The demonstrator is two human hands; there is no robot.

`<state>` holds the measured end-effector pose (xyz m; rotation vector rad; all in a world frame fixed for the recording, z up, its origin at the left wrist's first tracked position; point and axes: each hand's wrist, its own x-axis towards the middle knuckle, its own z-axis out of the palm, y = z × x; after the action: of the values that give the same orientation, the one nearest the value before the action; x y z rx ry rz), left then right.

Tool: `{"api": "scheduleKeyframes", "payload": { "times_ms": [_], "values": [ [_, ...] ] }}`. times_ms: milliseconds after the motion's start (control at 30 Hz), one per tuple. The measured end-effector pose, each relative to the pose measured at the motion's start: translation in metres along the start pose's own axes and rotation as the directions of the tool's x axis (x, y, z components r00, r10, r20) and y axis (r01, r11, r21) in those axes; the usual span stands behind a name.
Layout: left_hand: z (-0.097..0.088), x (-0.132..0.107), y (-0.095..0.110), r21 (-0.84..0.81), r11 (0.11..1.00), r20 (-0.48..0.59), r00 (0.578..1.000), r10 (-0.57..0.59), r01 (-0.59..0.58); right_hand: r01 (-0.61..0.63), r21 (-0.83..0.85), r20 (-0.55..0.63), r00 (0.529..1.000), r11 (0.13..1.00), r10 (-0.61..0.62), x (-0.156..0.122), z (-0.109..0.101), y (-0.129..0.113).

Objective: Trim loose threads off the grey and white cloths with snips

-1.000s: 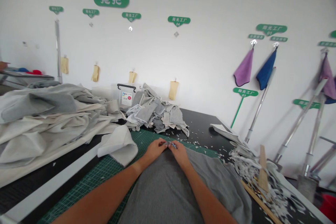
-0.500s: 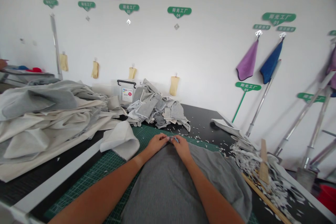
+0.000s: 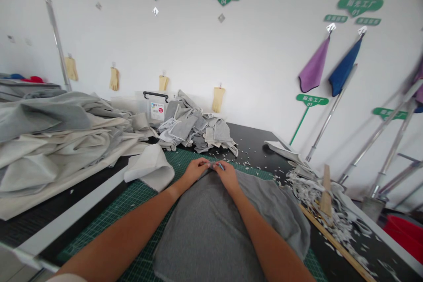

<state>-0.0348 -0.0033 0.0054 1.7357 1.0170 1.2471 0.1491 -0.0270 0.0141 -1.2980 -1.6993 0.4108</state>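
Observation:
A large grey cloth (image 3: 205,224) lies over the green cutting mat (image 3: 124,216) in front of me. At its far edge my left hand (image 3: 196,170) is closed, pinching the fabric between thumb and fingers. Close beside it, my right hand (image 3: 227,174) is closed on the same edge and also has a small, thin blue tool (image 3: 221,166) between its fingers. Most of that tool is hidden, so its kind does not show. A pale folded piece of cloth (image 3: 152,167) rests on the mat to the left of my hands.
Big layered fabric sheets (image 3: 66,141) cover the table's left side. Behind my hands sit a heap of grey cloth pieces (image 3: 194,125) and a clear box (image 3: 157,108). Fabric scraps (image 3: 310,194) and wooden strips (image 3: 335,242) lie at right, near a red bucket (image 3: 405,233).
The camera view has tilted down slightly, so the wall signs sit higher. Both hands keep their pinch on the cloth edge with little visible movement.

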Motion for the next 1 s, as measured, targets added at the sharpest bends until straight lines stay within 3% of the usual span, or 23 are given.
{"api": "scheduleKeyframes", "payload": {
  "times_ms": [100,267,467,600,733,1000],
  "values": [
    [0.0,0.0,-0.001,0.037,0.999,-0.06,0.998,-0.018,0.021,-0.01,0.01,-0.001,1.0,1.0,0.01,0.0,0.0,0.002],
    [0.0,0.001,-0.004,-0.021,0.999,0.037,0.999,0.026,-0.026,-0.027,0.013,0.001,1.0,1.0,0.027,0.001,0.001,0.004],
    [0.0,0.002,-0.004,0.04,0.999,-0.074,0.997,0.002,0.001,-0.047,-0.006,0.009,0.999,0.999,0.047,0.001,0.001,0.003],
    [0.0,-0.001,0.004,0.011,1.0,-0.028,1.0,0.007,-0.007,-0.033,-0.023,0.01,0.999,0.999,0.033,0.0,0.001,0.0],
    [-0.001,-0.003,0.01,-0.005,1.0,-0.061,0.998,0.018,-0.018,-0.031,-0.043,0.011,0.999,0.999,0.031,0.0,0.002,-0.001],
    [0.0,-0.001,0.003,0.063,0.997,-0.047,0.998,0.037,-0.034,-0.029,-0.07,0.012,0.999,0.997,0.03,0.0,0.003,-0.002]
  ]
}}
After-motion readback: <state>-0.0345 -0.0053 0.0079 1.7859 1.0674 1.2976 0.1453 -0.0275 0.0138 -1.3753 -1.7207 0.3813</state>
